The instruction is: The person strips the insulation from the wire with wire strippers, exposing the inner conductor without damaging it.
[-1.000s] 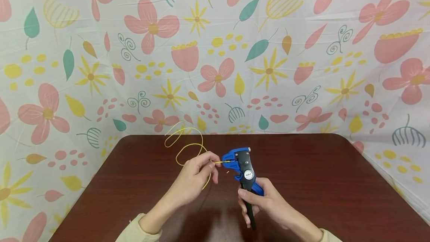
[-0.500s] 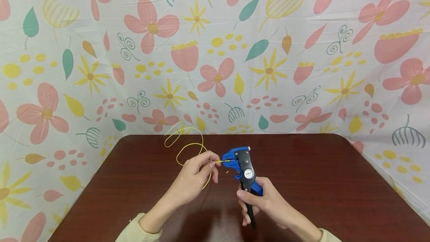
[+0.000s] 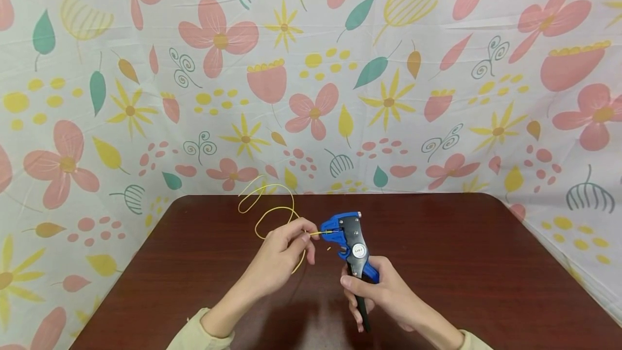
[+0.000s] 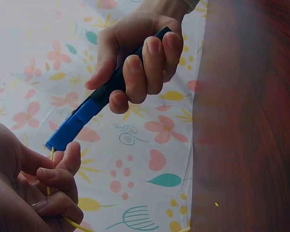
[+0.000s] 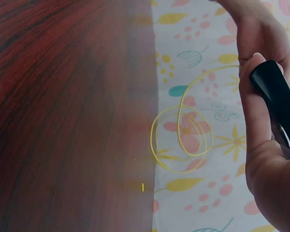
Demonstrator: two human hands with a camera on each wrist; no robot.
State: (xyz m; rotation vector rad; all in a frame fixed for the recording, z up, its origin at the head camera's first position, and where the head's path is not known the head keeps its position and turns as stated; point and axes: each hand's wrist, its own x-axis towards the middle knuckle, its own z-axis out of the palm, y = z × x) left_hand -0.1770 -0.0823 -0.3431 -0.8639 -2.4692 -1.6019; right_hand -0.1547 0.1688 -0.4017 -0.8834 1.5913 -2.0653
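My left hand (image 3: 282,255) pinches a thin yellow wire (image 3: 315,233) between thumb and fingers, near one end. That end lies in the mouth of a blue-and-black wire stripper (image 3: 349,227), whose handles my right hand (image 3: 389,291) grips. In the left wrist view the wire enters the tip of the stripper's blue head (image 4: 70,131). How deep the tip sits is hard to tell. The rest of the wire trails from my left hand in loose loops (image 5: 152,140). The right wrist view shows a black handle (image 5: 275,87) held in the right hand.
A tiny yellow offcut (image 3: 329,248) lies on the dark reddish-brown table (image 3: 461,253), below the stripper's head. Behind the table's far edge hangs a white cloth (image 3: 311,161) with flower prints.
The stripper and right hand have shifted very slightly left. The left hand stays almost still, holding the wire in the stripper's mouth.
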